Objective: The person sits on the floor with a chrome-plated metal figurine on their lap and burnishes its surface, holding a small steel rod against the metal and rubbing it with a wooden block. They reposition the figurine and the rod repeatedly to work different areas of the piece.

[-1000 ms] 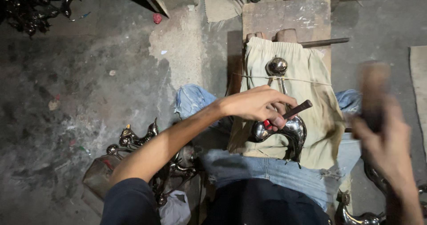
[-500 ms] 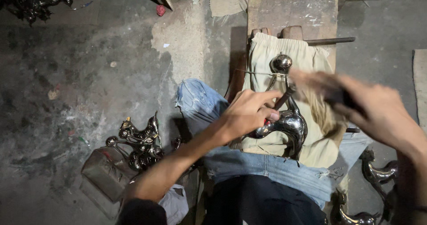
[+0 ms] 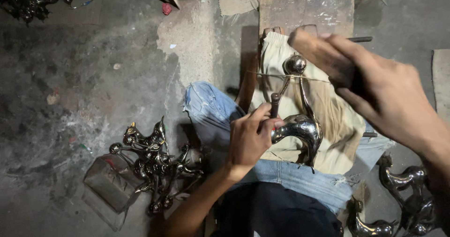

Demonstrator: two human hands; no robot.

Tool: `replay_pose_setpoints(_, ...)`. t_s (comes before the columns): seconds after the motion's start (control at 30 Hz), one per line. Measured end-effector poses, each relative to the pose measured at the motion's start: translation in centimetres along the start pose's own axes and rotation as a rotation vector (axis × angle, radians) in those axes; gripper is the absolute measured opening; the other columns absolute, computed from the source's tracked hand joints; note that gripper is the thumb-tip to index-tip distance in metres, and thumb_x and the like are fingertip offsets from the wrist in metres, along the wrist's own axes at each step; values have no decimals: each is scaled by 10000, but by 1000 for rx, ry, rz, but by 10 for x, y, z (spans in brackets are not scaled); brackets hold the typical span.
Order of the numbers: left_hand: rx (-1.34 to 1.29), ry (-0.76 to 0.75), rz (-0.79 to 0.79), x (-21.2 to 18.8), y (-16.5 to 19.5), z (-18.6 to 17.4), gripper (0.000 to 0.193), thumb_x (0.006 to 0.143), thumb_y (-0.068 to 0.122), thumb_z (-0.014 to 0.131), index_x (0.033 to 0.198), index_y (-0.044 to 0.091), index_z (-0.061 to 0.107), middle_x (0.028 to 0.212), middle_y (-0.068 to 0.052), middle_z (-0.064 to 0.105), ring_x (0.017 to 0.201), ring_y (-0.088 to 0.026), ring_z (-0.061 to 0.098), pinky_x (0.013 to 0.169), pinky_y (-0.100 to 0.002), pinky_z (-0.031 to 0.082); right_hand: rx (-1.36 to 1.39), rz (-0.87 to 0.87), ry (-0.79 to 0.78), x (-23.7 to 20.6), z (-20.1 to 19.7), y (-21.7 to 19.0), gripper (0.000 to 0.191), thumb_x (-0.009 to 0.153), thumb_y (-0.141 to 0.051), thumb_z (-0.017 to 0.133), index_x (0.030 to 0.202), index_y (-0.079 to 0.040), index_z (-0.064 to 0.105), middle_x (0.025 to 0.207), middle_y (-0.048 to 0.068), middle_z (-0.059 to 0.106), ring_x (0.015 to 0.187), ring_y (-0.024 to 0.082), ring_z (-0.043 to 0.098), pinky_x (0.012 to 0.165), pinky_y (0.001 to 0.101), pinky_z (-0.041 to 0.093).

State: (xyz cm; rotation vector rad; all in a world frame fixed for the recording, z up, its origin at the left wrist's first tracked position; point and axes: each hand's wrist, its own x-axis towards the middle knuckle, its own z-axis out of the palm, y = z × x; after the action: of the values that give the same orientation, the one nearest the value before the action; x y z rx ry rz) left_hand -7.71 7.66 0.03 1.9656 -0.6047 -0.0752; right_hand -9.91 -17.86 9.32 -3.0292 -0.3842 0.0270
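A heap of small shiny metal figurines is lying on the dusty floor at left, and beside it the left hand is closing around a dark punch-like tool, pressing its tip toward a polished metal bird figurine resting on beige cloth over the lap. At right, the right hand is hovering blurred above, wrapped around a dark handle; this looks like mid-strike, and the next blow needs the tool held steady.
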Motion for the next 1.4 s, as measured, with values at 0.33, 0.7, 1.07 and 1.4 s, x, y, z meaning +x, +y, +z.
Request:
replay_pose_setpoints(0.33,-44,84,-19,-10,-5,7,156,979,114,676,1092,32,608,847,-72,783,694,-168,766,592,-300,572,-157,112,-273,13,-7,-12,779,921,-459,611,1592,-374,224,1196,16,723,596,174,732,558,310,590)
replay_pose_setpoints(0.7,0,115,48,-11,-14,13,199,972,120,691,1091,-6,593,859,-80,788,646,-141,729,520,-297,521,-383,-17,-292,19,2,-4,709,1066,-301,490,1660,-437,129,1268,17,677,469,61,568,414,219,482)
replay_pose_setpoints(1.07,18,-109,-22,8,-20,7,205,980,30,571,1142,-39,676,856,-81,803,508,-108,702,377,-252,489,-346,9,-270,23,-9,-3,656,1049,-345,516,1601,-468,185,1078,8,735,525,98,593,406,248,517)
replay_pose_setpoints(1.4,-196,-586,-316,48,-8,-7,435,939,75,533,1367,3,560,1001,-168,788,787,-193,808,516,-363,582,121,267,-219,-18,29,30,686,994,-288,613,1594,-277,282,989,80,746,696,223,752,647,343,624)
